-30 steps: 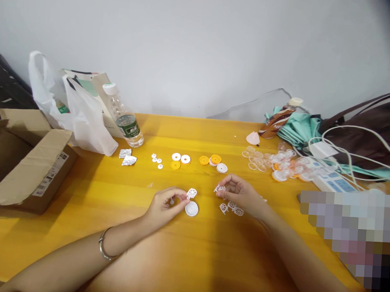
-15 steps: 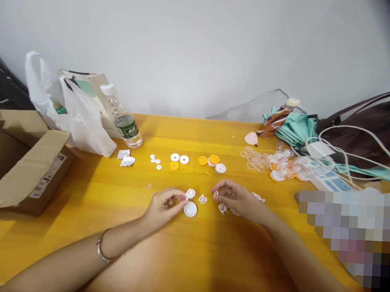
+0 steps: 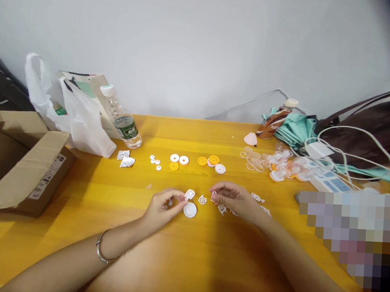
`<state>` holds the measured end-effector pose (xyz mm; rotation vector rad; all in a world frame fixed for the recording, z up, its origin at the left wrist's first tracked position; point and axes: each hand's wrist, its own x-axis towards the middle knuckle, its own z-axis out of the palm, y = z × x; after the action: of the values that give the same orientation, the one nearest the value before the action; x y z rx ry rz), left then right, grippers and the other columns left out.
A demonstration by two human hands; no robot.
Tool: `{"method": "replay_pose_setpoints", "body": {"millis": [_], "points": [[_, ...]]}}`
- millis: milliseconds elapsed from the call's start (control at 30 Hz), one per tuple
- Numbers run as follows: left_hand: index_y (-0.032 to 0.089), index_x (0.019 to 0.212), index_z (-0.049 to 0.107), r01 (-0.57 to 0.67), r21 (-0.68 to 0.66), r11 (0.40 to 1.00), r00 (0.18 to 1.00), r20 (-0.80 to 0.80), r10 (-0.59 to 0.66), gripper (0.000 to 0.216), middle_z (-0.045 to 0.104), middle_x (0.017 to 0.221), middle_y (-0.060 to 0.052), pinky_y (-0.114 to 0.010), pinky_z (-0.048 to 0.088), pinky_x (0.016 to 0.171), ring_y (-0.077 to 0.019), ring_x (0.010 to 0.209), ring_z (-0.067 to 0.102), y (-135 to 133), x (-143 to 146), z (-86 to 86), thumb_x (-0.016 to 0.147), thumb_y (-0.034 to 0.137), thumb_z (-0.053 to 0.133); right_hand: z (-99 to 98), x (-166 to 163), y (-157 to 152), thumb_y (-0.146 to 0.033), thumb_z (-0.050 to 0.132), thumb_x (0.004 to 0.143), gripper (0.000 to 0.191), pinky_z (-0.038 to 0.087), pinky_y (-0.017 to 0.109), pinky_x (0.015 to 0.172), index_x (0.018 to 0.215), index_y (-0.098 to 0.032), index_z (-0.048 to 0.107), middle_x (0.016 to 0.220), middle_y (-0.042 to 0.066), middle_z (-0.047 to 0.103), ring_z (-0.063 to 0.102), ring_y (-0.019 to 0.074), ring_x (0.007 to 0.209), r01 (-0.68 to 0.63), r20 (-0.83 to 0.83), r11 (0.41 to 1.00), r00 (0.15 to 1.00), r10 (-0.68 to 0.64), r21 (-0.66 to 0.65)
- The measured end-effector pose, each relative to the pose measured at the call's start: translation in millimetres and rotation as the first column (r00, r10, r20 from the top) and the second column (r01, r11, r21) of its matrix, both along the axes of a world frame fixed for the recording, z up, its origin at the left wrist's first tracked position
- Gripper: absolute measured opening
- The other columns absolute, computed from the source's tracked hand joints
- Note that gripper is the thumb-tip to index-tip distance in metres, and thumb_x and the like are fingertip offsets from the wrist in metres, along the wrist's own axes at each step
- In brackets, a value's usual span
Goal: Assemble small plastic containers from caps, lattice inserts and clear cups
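My left hand (image 3: 163,205) rests on the yellow table (image 3: 189,250), fingers pinched on a small white lattice piece (image 3: 189,194). Just below that piece lies a white round cap (image 3: 190,210). My right hand (image 3: 234,198) is to the right, thumb and finger pinched on another tiny white piece (image 3: 213,195). Between the hands a loose white lattice piece (image 3: 202,200) lies on the table. More such white pieces (image 3: 257,197) lie under and beside my right hand.
A row of white and orange discs (image 3: 194,161) lies farther back. Clear rings and caps (image 3: 275,164) are heaped at the right near a power strip (image 3: 327,181), cables, an umbrella and a bag. A water bottle (image 3: 121,118), plastic bags and a cardboard box (image 3: 20,163) are at the left.
My right hand moved left toward the left hand with a small white piece. One lattice piece now lies on the table between the hands. The left hand stayed put.
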<state>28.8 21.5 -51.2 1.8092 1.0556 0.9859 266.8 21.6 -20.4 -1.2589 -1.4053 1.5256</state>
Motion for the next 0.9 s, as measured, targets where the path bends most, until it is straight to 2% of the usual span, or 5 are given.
{"method": "replay_pose_setpoints", "body": {"millis": [167,267,433,533,900], "points": [[0.015,0.084,0.063,0.003,0.02,1.0,1.0,-0.002,-0.003,0.014,0.065,0.075,-0.003,-0.02,0.042,0.059,-0.0097,0.064,0.056,0.5,-0.4,-1.8,0.078,0.028,0.061,2.2,-9.7,-2.2,-0.039,0.069,0.068,0.024,0.04,0.023,0.051,0.079,-0.018,0.065,0.065,0.0,0.061,0.053,0.0103,0.057,-0.055,-0.021,0.997,0.998,0.053,-0.059],[0.015,0.084,0.064,-0.001,0.025,1.0,1.0,0.005,0.001,0.015,0.066,0.075,-0.003,-0.019,0.042,0.059,-0.0097,0.064,0.056,0.9,-0.5,-1.1,0.078,0.028,0.06,7.8,-17.9,2.8,-0.035,0.071,0.067,0.021,0.042,0.023,0.056,0.08,-0.018,0.067,0.065,-0.001,0.063,0.055,0.0098,0.059,-0.09,-0.077,0.993,0.993,0.085,-0.078],[0.014,0.083,0.064,-0.024,0.01,1.0,1.0,0.018,0.024,0.016,0.066,0.074,-0.004,-0.019,0.044,0.06,-0.0098,0.063,0.057,2.0,-0.8,1.1,0.078,0.029,0.061,30.3,-32.8,15.3,-0.028,0.07,0.069,0.018,0.044,0.024,0.064,0.085,-0.02,0.068,0.072,-0.001,0.066,0.057,0.0096,0.065,-0.177,-0.075,0.984,0.982,0.176,-0.004],[0.014,0.083,0.064,-0.033,-0.013,0.999,0.999,0.027,0.034,0.017,0.066,0.076,-0.004,-0.02,0.045,0.062,-0.0107,0.066,0.058,2.8,-1.6,0.4,0.078,0.03,0.061,39.0,-40.6,18.1,-0.027,0.068,0.071,0.019,0.046,0.025,0.066,0.088,-0.021,0.066,0.075,0.0,0.066,0.06,0.0108,0.069,-0.14,-0.119,0.989,0.982,0.144,0.046],[0.013,0.081,0.064,-0.033,-0.103,0.994,0.995,0.089,0.042,0.017,0.066,0.076,-0.005,-0.022,0.046,0.064,-0.0118,0.068,0.059,3.6,0.2,1.5,0.078,0.029,0.061,29.9,-44.6,16.4,-0.029,0.072,0.067,0.016,0.049,0.024,0.063,0.078,-0.02,0.065,0.07,-0.001,0.065,0.059,0.0098,0.062,-0.073,-0.201,0.996,0.976,0.08,0.046]]}}
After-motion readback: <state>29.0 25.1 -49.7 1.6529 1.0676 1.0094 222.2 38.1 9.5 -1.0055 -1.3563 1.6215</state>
